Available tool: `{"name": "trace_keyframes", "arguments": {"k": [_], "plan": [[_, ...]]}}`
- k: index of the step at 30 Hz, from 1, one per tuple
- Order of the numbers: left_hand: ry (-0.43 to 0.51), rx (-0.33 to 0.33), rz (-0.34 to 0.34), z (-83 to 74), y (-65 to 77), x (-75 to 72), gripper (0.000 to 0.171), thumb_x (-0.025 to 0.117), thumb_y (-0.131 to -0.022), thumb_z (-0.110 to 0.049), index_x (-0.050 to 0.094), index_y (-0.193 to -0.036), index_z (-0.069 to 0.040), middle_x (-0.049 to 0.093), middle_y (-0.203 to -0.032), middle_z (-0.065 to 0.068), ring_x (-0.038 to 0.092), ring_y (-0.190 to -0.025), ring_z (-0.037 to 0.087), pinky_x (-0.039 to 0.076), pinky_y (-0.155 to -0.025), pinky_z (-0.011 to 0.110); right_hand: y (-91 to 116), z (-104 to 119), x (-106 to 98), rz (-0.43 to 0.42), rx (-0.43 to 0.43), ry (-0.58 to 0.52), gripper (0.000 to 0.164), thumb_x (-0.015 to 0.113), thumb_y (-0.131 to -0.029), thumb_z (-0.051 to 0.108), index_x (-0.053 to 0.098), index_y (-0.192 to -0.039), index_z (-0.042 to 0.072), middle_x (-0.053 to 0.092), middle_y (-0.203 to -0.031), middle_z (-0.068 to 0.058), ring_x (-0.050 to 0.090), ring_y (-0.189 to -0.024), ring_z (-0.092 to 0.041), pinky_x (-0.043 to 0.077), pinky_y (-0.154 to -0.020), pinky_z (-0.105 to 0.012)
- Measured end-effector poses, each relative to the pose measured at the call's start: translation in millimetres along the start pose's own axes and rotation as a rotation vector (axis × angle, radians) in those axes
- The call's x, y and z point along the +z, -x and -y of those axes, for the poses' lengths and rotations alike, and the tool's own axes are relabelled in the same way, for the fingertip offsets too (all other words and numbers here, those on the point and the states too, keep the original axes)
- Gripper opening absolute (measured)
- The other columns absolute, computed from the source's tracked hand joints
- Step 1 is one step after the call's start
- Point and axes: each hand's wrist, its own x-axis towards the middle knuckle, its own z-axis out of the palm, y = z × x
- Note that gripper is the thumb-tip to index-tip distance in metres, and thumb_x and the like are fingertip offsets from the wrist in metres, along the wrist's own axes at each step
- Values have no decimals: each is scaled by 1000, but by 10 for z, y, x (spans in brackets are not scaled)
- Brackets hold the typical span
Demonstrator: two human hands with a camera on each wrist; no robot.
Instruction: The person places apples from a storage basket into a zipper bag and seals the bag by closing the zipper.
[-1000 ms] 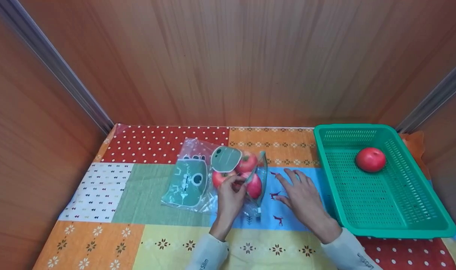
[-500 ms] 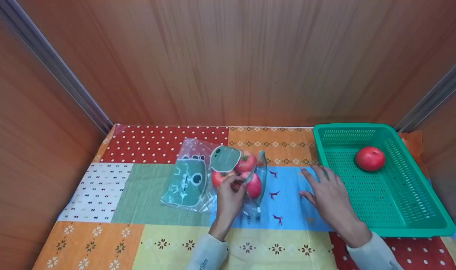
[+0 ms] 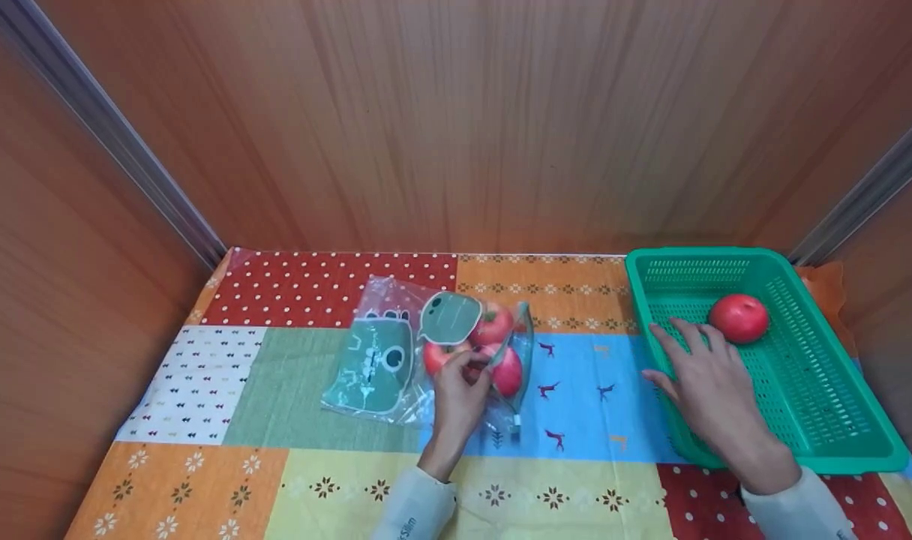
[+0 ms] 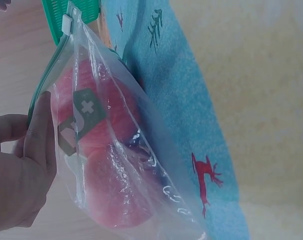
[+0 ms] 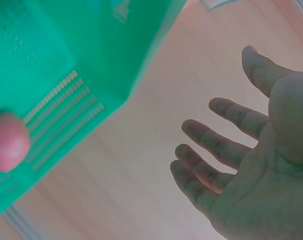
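Observation:
A clear zip bag [image 3: 373, 367] with a green cartoon print lies on the cloth, several red apples [image 3: 493, 324] inside its right part. My left hand [image 3: 460, 397] pinches the edge of the bag's mouth between thumb and fingers. In the left wrist view the slider [image 4: 67, 24] sits at one end of the green zip strip. Over the near left side of the green basket [image 3: 786, 420], my right hand [image 3: 715, 397] hovers with fingers spread, holding nothing. One red apple [image 3: 739, 318] rests in the basket, beyond the right fingertips.
A patchwork cloth [image 3: 336, 487] covers the table. Wood-grain panels [image 3: 456, 135] rise behind and at both sides. An orange object [image 3: 827, 296] shows partly behind the basket's right side.
My right hand has moved right, from beside the bag to over the basket. The left hand keeps its pinch on the bag, and the apples have not moved.

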Motion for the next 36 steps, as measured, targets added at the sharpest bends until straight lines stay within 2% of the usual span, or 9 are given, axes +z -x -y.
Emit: {"name": "trace_keyframes", "arguments": {"k": [8, 17, 25, 32, 36], "plan": [[-3, -24, 3, 11, 6, 0, 15, 68, -82, -5, 70, -94, -13, 59, -84, -2, 55, -68, 15, 51, -57, 25, -14, -252, -70, 7, 41, -8, 90, 89, -57, 23, 45, -134, 8, 42, -130, -21, 37, -115, -44, 41, -79, -65], [3, 27, -15, 22, 3, -6, 16, 71, -79, -4, 69, -94, -10, 61, -82, -1, 56, -66, 15, 52, -57, 25, -59, -524, -54, 12, 53, -14, 86, 87, -60, 21, 45, -132, 2, 43, -125, -24, 36, -113, -46, 38, -79, -67], [12, 7, -2, 13, 1, -13, 16, 70, -80, -6, 69, -95, -12, 61, -85, -2, 56, -70, 15, 52, -61, 25, -103, -755, -53, 41, 105, -56, 86, 86, -61, 19, 42, -133, 2, 42, -126, -26, 35, -111, -49, 35, -81, -68], [15, 4, 3, 16, -14, -14, 15, 69, -81, -5, 69, -95, -12, 61, -85, -2, 55, -68, 15, 52, -60, 25, -131, -957, -12, 48, 124, -71, 75, 83, -67, 19, 44, -129, 1, 42, -123, -27, 35, -108, -50, 35, -79, -68], [16, 0, 1, 6, -11, -16, 16, 70, -81, -5, 69, -95, -11, 61, -85, -2, 56, -68, 15, 52, -60, 25, -159, -1077, 22, 81, 146, -89, 78, 84, -66, 19, 42, -128, -2, 41, -121, -29, 35, -105, -51, 36, -76, -69]]}}
